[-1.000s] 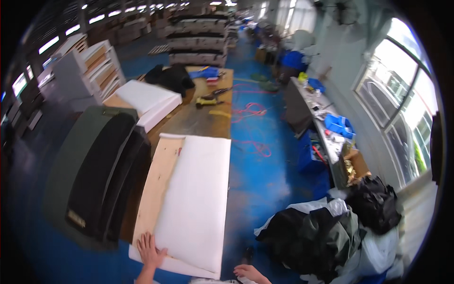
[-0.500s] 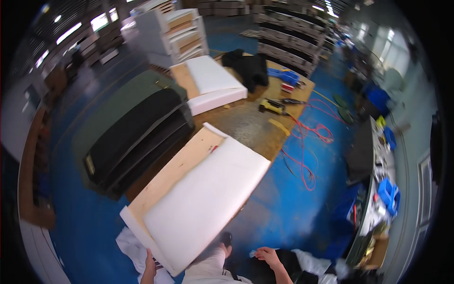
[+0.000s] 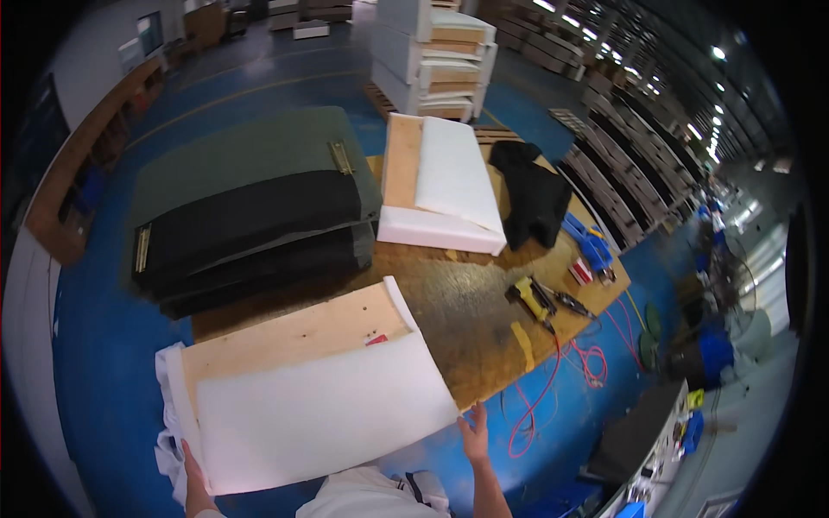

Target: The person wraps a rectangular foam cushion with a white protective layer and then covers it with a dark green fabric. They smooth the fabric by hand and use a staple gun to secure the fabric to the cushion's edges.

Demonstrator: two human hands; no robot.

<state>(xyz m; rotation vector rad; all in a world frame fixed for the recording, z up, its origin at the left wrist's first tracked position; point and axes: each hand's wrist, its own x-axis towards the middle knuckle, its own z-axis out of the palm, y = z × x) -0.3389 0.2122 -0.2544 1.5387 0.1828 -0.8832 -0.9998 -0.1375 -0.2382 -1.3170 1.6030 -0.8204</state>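
Observation:
In front of me a wooden furniture panel (image 3: pixel 285 335) lies at the near end of the table, most of it covered by a white foam pad (image 3: pixel 319 414). White padding wraps its two short ends. My left hand (image 3: pixel 195 479) rests against the panel's near left edge with its visible fingers stretched out, beside a bunched white cloth (image 3: pixel 167 432). At the near right corner is my right hand (image 3: pixel 474 434), its fingers apart and holding nothing. It is at or just beside the pad's edge; contact is unclear.
A second foam-covered panel (image 3: pixel 453 173) lies farther back on the wooden table (image 3: pixel 440 285). Dark upholstered pieces (image 3: pixel 250 198) are stacked at left. Black fabric (image 3: pixel 527 190), a yellow power tool (image 3: pixel 534 300), a blue tool (image 3: pixel 590 242) and a red hose (image 3: pixel 553 388) occupy the right side.
My view has swung, so the panel appears more level. My right hand has come up from low at the right to the panel's corner. My left hand stays at its left end.

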